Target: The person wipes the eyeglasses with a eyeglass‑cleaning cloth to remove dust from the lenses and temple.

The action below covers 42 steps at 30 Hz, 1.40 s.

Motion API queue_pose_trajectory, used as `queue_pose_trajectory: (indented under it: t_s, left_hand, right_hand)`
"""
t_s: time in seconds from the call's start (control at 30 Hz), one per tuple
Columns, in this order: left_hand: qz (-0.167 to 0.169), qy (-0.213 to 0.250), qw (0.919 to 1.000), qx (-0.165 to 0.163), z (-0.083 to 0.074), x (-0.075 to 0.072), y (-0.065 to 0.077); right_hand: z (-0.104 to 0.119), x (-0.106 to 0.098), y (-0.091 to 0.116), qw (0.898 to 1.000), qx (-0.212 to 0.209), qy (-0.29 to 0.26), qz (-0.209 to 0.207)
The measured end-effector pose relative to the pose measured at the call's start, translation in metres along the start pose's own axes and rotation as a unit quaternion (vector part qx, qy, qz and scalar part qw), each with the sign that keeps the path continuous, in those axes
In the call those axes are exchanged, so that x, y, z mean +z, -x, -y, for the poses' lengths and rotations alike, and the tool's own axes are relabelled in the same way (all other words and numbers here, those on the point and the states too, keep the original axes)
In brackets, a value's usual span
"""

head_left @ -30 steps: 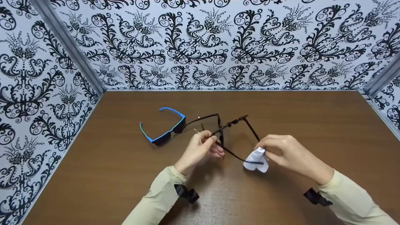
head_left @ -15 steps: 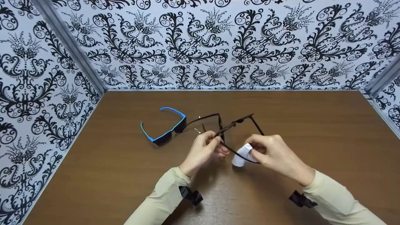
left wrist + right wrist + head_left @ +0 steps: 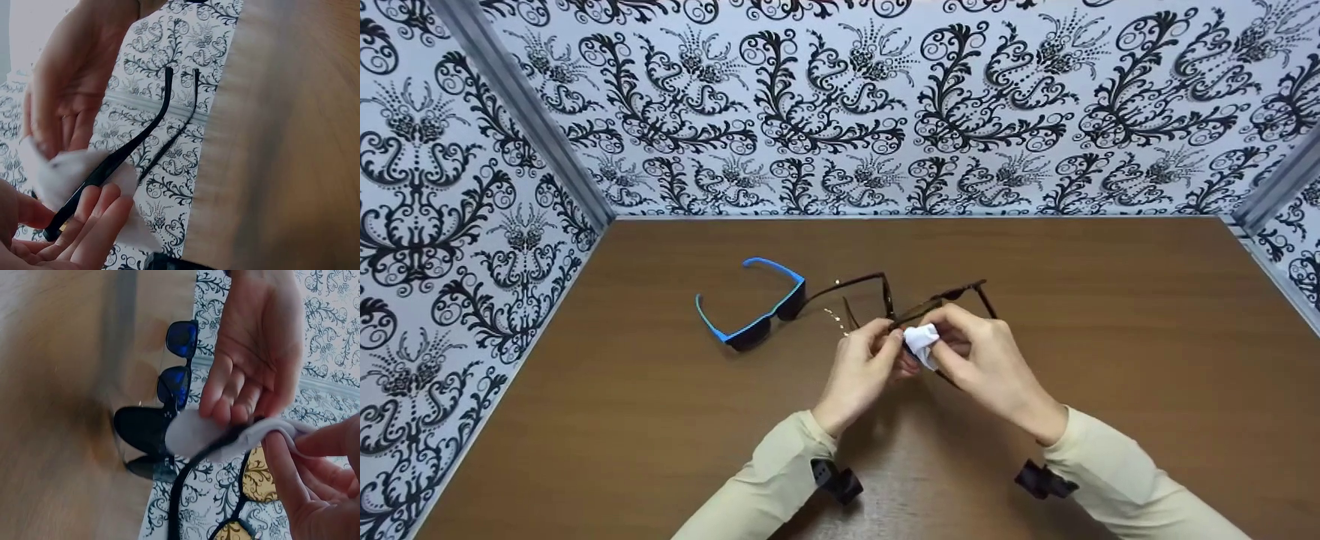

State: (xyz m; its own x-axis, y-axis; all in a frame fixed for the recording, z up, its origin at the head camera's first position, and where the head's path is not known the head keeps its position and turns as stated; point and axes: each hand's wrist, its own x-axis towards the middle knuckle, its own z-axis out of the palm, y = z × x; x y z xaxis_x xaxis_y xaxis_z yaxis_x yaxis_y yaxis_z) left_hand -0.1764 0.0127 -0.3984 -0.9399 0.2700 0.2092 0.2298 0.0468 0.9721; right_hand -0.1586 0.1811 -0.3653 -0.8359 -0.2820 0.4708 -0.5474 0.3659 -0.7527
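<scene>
My left hand [image 3: 859, 371] pinches a pair of dark-framed glasses [image 3: 962, 290] near one hinge, above the table. Their yellow-tinted lenses [image 3: 259, 478] show in the right wrist view. In the left wrist view one temple arm [image 3: 132, 145] slants up from my left fingers. My right hand [image 3: 994, 371] pinches a folded white cloth [image 3: 920, 339] around that arm, close beside the left fingertips. The glasses' front is partly hidden behind the right hand in the head view.
Blue-framed sunglasses [image 3: 769, 315] lie unfolded on the brown table [image 3: 660, 420], left of the hands. Another dark-lensed pair of sunglasses [image 3: 143, 430] lies behind the left hand, near a small shiny strand [image 3: 834, 315]. Patterned walls [image 3: 840, 112] enclose the table's back and sides.
My right hand has moved left with the cloth, from the temple arm's tip to its hinge end by my left hand. The left hand has shifted slightly right with the glasses.
</scene>
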Motion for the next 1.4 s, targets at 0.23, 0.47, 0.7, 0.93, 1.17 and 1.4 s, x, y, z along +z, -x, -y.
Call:
queue_pose_trajectory:
  t_s: [0.23,0.47,0.7,0.93,1.17,1.4]
  left_hand:
    - [-0.005,-0.042,0.9988,0.026,0.0,0.004,-0.003]
    - [-0.016,-0.041,0.9986,0.028,0.0,0.004,-0.005]
    - [-0.031,0.004,0.9995,0.005,0.0,0.0,-0.006]
    - [-0.039,0.024,0.9989,-0.005,-0.003,-0.009,-0.01]
    - [-0.054,0.021,0.9983,-0.01,-0.007,-0.02,-0.013]
    - [-0.074,0.038,0.9962,-0.025,-0.01,-0.028,-0.011]
  right_hand:
    - [-0.003,0.004,-0.002,0.999,-0.001,0.015,-0.033]
    - [-0.007,-0.001,0.002,0.999,-0.022,0.038,-0.003]
    - [-0.018,-0.014,0.014,0.996,-0.046,0.061,0.034]
    - [-0.026,-0.032,0.025,0.991,-0.096,0.084,0.05]
    - [-0.032,-0.049,0.029,0.989,-0.096,0.101,0.039]
    - [-0.033,-0.065,0.032,0.989,-0.078,0.121,0.022]
